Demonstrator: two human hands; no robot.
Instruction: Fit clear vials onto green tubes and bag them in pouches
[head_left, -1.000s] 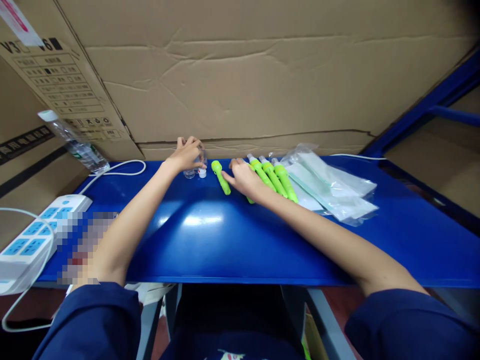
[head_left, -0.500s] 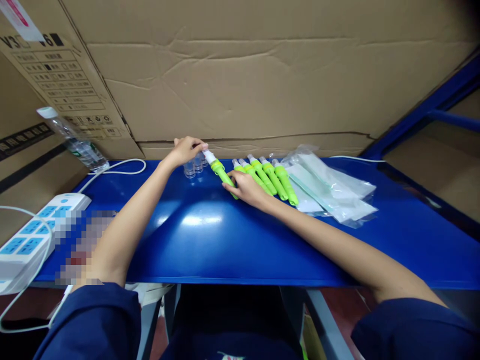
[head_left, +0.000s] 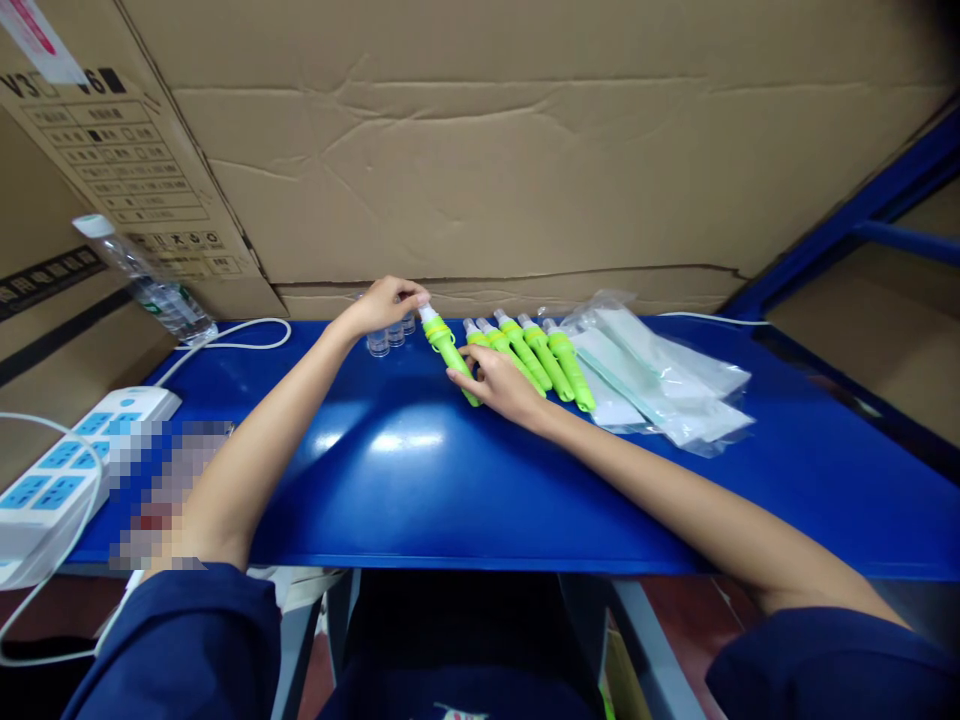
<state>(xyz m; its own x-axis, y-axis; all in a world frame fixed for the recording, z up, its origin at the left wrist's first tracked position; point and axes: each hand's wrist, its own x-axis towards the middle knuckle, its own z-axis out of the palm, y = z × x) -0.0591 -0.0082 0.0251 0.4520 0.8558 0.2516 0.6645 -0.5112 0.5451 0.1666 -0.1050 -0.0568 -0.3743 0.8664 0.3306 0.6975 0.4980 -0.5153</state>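
Observation:
A green pen-like tube lies on the blue table with a white cap at its far end. My left hand pinches that white cap with thumb and fingertips. My right hand rests on the tube's near end and holds it down, fingers curled over it. Right beside it lie several more green tubes with white caps, side by side. Small clear caps stand under my left hand.
A pile of clear plastic bags lies to the right of the tubes. A white power strip and its cable sit at the left edge, with a water bottle behind. Cardboard boxes wall the back.
My left hand moved from the clear caps to the tube's far end and put a white cap on it. My right hand slid down to the tube's near end.

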